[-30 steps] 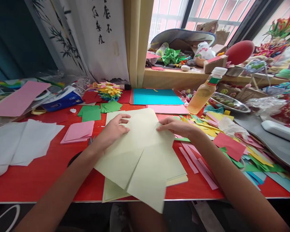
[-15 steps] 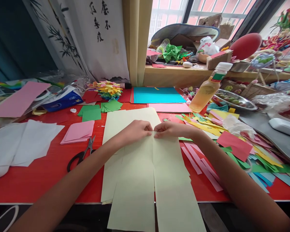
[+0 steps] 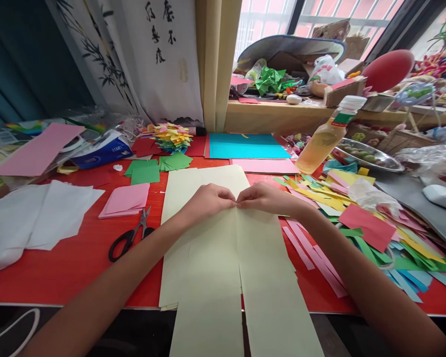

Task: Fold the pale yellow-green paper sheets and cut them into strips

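My left hand pinches the pale yellow paper just left of its centre crease. Close beside it, my right hand grips the same sheet, and the fingertips of both hands almost touch. Below them a slit splits the sheet into two long halves that hang over the table's front edge. More pale sheets lie underneath. Black-handled scissors rest left of the sheets, partly beside my left forearm.
Pink squares, green squares and white tissue lie left on the red table. A bottle stands behind cut strips at right. Blue paper lies at the back.
The view has shifted slightly, so the scene sits further right. My fingertips have come closer together on the sheet, and the slit's upper end looks a little higher.
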`<state>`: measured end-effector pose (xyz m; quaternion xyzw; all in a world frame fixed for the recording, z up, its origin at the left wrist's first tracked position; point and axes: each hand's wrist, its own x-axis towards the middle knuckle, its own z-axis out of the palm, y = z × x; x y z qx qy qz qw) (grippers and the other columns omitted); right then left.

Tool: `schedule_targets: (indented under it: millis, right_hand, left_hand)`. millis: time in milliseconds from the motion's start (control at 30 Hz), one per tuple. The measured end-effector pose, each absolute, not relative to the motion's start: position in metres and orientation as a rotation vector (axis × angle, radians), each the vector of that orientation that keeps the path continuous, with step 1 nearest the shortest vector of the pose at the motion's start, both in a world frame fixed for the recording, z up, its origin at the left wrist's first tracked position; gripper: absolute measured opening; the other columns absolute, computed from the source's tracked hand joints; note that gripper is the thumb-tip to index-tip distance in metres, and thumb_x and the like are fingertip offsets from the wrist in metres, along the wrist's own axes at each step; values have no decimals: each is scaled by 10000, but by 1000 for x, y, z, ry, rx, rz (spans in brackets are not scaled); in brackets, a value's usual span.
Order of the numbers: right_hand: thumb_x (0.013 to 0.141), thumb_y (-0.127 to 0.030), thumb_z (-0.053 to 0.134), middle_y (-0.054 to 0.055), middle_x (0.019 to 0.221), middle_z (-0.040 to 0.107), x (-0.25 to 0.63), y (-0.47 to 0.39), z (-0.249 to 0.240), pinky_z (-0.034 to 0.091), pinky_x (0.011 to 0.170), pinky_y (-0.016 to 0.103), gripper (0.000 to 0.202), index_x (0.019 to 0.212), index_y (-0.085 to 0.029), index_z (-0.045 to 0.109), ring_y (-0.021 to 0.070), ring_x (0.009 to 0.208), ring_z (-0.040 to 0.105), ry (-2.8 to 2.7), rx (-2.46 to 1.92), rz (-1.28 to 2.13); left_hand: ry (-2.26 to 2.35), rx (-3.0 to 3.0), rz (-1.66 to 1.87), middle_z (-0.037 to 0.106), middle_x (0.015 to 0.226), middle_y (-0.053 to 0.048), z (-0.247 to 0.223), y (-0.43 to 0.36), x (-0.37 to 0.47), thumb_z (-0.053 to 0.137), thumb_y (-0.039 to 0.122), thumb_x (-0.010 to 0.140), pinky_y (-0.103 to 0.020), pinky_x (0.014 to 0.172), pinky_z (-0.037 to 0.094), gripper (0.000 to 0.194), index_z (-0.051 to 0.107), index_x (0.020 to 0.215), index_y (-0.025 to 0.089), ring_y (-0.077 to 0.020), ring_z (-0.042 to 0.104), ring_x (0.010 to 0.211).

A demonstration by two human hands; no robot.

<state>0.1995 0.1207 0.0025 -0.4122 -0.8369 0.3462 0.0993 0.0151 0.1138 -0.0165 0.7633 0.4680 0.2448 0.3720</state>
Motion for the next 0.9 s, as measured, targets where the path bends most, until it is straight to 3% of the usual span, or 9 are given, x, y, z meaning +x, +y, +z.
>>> schedule_targets:
  millis: [367,633,767,900]
  right_hand:
    - [798,-300,426,18,708,621,194,116,6,315,542,248,279,825,-167,670,128,613,481,-2570,-1170,829]
    - [832,-291,390,18,793,637,195,126,-11,369,564,246,247,846,-197,619,142,671,533,-2501,-1241,640]
    - [849,-280,388,58,1053,593,193,131,-29,423,744,323,273,1053,-201,550,192,923,539,-2408,-1217,241]
    - [894,-330,287,52,1350,366,189,136,-49,281,993,396,423,1290,-209,374,200,1241,305,-2588,-1119,194]
  left_hand:
    - [1161,1669,668,594,644,17,-16,111,10,532,288,628,-236,568,366,160,648,624,177,-134,503,640]
    - [1294,1917,487,635,798,-13,-20,128,2,503,367,671,-265,648,390,229,634,721,186,-179,550,769]
    - [1490,1992,454,644,860,-16,-26,133,-2,479,374,711,-250,654,397,234,623,767,198,-173,562,796]
    - [1642,2057,441,634,908,-12,-28,135,-3,472,361,730,-234,624,393,212,590,828,215,-166,563,813]
